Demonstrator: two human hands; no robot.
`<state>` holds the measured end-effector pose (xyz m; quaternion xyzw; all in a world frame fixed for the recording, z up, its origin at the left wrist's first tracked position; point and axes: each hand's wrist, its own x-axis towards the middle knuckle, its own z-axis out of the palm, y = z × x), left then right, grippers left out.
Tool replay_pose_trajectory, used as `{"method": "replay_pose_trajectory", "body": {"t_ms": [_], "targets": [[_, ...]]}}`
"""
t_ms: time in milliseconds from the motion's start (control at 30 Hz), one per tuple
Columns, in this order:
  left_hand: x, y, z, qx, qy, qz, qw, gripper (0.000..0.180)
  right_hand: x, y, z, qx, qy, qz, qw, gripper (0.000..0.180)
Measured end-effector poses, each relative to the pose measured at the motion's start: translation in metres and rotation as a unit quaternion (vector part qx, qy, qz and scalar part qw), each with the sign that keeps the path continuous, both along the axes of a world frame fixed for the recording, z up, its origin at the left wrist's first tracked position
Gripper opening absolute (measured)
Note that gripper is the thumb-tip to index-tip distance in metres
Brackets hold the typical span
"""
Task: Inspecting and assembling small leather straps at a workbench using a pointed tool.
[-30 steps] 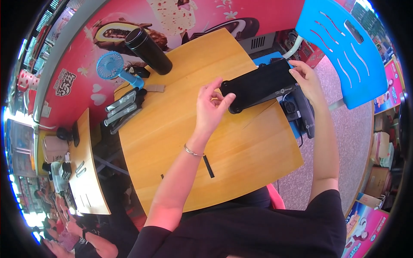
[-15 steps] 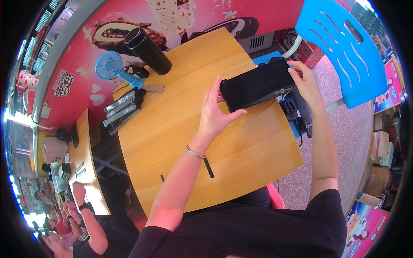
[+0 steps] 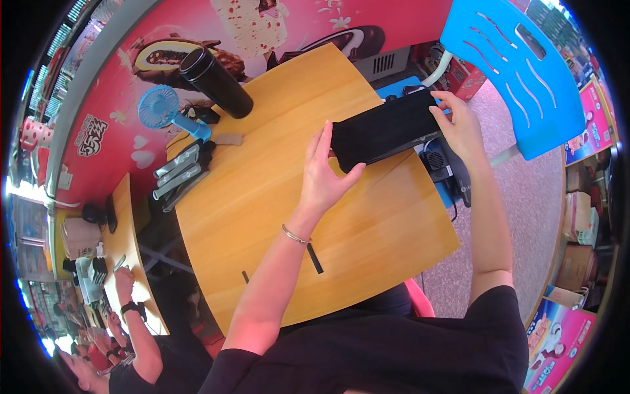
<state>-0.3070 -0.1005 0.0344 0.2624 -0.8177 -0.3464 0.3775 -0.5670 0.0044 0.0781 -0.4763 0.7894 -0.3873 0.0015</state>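
A black oblong case [image 3: 384,128], which looks like cloth, is held above the far right side of the wooden table [image 3: 262,171]. My left hand [image 3: 320,169] grips its left end, thumb at the near corner and the fingers partly hidden behind it. My right hand [image 3: 459,126] pinches the far right corner between thumb and fingers. A grey strip shows faintly along the case's near lower edge. On the table, a dark strip [image 3: 315,259] lies beside my left forearm, with a shorter dark mark [image 3: 245,277] on its other side.
At the table's far left are a black tumbler [image 3: 220,85], a blue handheld fan [image 3: 158,106], a cardboard piece [image 3: 228,138] and grey-banded black bundles [image 3: 180,171]. A blue chair [image 3: 525,98] is on the right; dark gear [image 3: 438,161] sits beyond the table. Another person's hand [image 3: 125,281] is at left.
The case has tilted, so its grey strip shows less; both my hands keep hold of it. The whole view has shifted slightly. The other person's arm at left has moved.
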Motion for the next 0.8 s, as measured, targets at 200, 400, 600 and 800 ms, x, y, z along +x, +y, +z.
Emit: {"method": "replay_pose_trajectory", "body": {"t_ms": [200, 400, 600, 800], "targets": [[-0.001, 0.001, 0.002, -0.030, -0.024, 0.015, 0.999, 0.086, 0.000, 0.003, -0.006, 0.031, 0.022, 0.013, 0.999, 0.034], [0.000, 0.001, 0.004, -0.117, -0.096, 0.059, 0.987, 0.088, 0.005, 0.003, -0.007, 0.029, 0.037, 0.010, 0.999, 0.035], [-0.019, 0.010, 0.048, -0.255, -0.220, 0.034, 0.941, 0.096, -0.001, 0.006, -0.014, 0.018, 0.097, 0.023, 0.995, 0.037], [-0.057, 0.004, 0.051, -0.303, -0.282, -0.049, 0.909, 0.098, 0.001, 0.008, -0.006, -0.009, 0.031, 0.020, 0.999, 0.033]]}}
